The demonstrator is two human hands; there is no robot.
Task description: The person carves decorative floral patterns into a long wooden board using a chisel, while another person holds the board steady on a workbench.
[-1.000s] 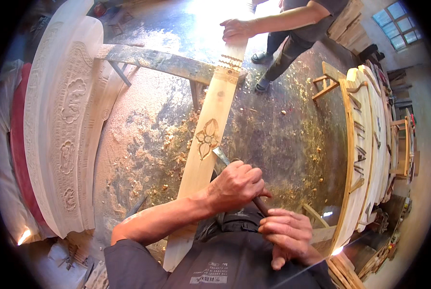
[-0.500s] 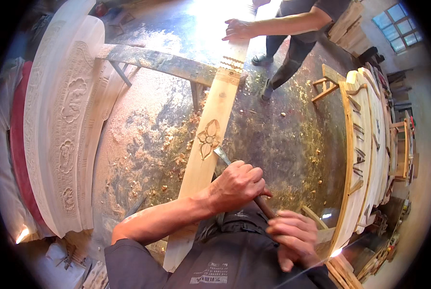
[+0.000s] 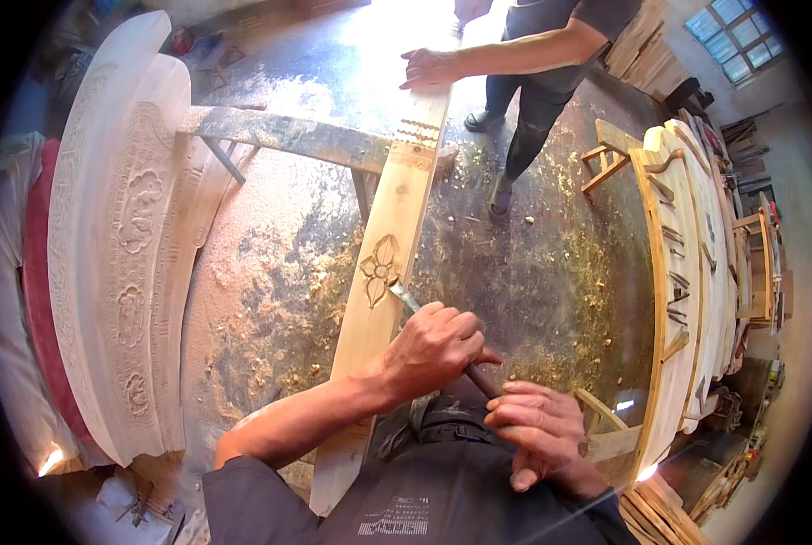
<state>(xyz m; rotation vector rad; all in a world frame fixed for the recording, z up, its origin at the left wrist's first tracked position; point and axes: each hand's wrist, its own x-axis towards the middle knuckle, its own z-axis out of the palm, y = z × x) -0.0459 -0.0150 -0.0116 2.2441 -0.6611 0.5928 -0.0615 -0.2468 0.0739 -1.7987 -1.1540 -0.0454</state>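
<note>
The left hand (image 3: 431, 347) clamps a chisel (image 3: 407, 296) at a flower carving (image 3: 381, 270); whether the right hand (image 3: 540, 429) grips is unclear. Petals (image 3: 375, 290) appear outlined; the wooden board (image 3: 359, 338) below is uncarved.

Head-worn fisheye camera, close above the wearer's dark cloth shirt (image 3: 470, 481) at near centre, faces down and forward along a long, pale wooden plank (image 3: 356, 336), across wood-chip-strewn grey floor (image 3: 506, 272).

A dark grey short-sleeved shirt (image 3: 488, 486) with pale chest print (image 3: 394, 520) meets what seems a black belt (image 3: 460, 434).
</note>
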